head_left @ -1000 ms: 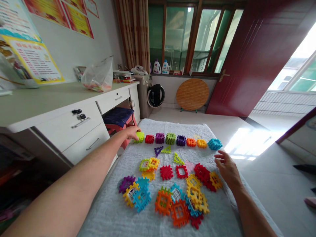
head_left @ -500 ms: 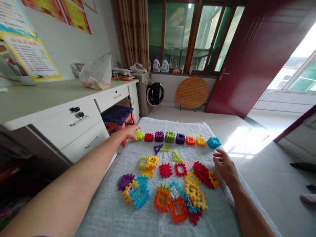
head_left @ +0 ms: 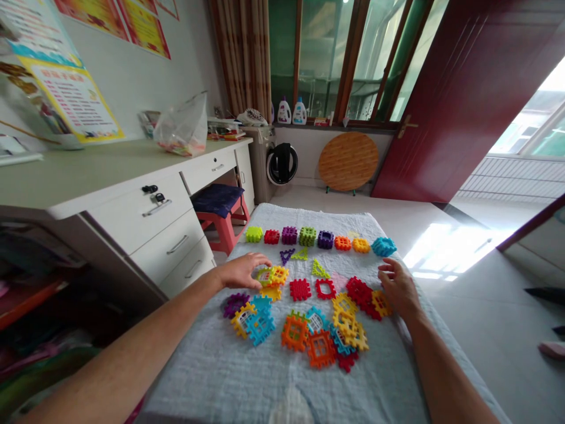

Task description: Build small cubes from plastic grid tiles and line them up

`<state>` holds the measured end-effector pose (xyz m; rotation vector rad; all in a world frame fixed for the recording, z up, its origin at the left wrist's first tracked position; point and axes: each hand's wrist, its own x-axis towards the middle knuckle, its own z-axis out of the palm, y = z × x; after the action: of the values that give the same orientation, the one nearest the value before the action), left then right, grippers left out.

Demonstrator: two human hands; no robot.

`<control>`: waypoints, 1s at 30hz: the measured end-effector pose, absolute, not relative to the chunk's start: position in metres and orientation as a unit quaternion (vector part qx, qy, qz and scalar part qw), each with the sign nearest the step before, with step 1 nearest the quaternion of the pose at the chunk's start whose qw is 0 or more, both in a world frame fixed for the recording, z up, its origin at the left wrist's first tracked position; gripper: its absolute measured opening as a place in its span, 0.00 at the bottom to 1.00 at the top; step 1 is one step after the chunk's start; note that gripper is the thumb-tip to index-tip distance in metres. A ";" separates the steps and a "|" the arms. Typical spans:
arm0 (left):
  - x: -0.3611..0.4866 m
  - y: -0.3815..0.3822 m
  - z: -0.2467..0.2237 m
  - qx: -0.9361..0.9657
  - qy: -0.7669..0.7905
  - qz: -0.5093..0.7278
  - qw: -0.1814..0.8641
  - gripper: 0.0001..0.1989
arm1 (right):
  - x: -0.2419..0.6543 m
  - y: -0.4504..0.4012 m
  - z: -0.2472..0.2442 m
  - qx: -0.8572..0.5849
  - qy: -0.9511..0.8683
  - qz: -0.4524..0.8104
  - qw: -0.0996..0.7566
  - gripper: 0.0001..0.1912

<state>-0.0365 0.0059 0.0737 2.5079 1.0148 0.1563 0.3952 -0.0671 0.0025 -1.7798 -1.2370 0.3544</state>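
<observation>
My left hand (head_left: 245, 271) is at the left pile, thumb and fingers closed around the edge of a yellow-green building tile (head_left: 263, 277). A yellow window tile (head_left: 279, 275) overlaps it, with another yellow tile (head_left: 271, 292) underneath. My right hand (head_left: 397, 285) hovers at the cloth's right side, fingers loosely bent and apart, holding nothing. Closest to it are a yellow tile (head_left: 381, 304) and red tiles (head_left: 361, 292). Behind, a row of stacked tiles runs from a lime stack (head_left: 254, 234) to a blue stack (head_left: 384, 246).
Purple (head_left: 236, 304), blue (head_left: 260, 327) and orange (head_left: 295, 333) tiles lie in loose piles nearer me. Small triangles (head_left: 320, 268) lie behind a red frame tile (head_left: 325, 288). A white desk (head_left: 132, 176) and a pink stool (head_left: 223, 227) stand left.
My left hand has come back from the lime stack at the row's left end to the yellow-green tile. My right hand stays near the right edge. The view has shifted slightly.
</observation>
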 end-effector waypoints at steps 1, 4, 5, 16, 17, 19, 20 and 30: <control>-0.035 0.002 0.072 0.904 0.368 0.057 0.211 0.27 | 0.395 -0.067 0.003 -0.722 -0.500 0.145 0.455 0.26; -0.031 -0.001 0.068 0.900 0.380 0.058 0.207 0.27 | 0.394 -0.068 0.002 -0.722 -0.497 0.145 0.459 0.25; -0.029 -0.002 0.067 0.899 0.383 0.060 0.205 0.27 | 0.395 -0.068 0.002 -0.722 -0.496 0.145 0.460 0.25; -0.051 0.046 0.079 0.883 0.434 0.124 0.127 0.28 | 0.398 -0.066 -0.002 -0.727 -0.497 0.141 0.452 0.24; -0.055 0.060 0.081 0.872 0.460 0.128 0.108 0.28 | 0.398 -0.066 -0.002 -0.729 -0.497 0.139 0.450 0.24; -0.061 0.088 0.083 0.855 0.503 0.105 0.074 0.29 | 0.398 -0.066 -0.001 -0.730 -0.498 0.138 0.446 0.25; -0.063 0.100 0.084 0.846 0.522 0.091 0.059 0.29 | 0.398 -0.066 -0.001 -0.731 -0.499 0.139 0.445 0.25; -0.058 0.153 0.079 0.839 0.539 0.025 0.066 0.29 | 0.400 -0.066 -0.001 -0.728 -0.499 0.159 0.442 0.25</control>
<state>-0.0582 0.1526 0.0785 2.5322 1.6263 0.0755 0.3999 -0.0665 -0.0007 -1.8058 -1.2390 0.3947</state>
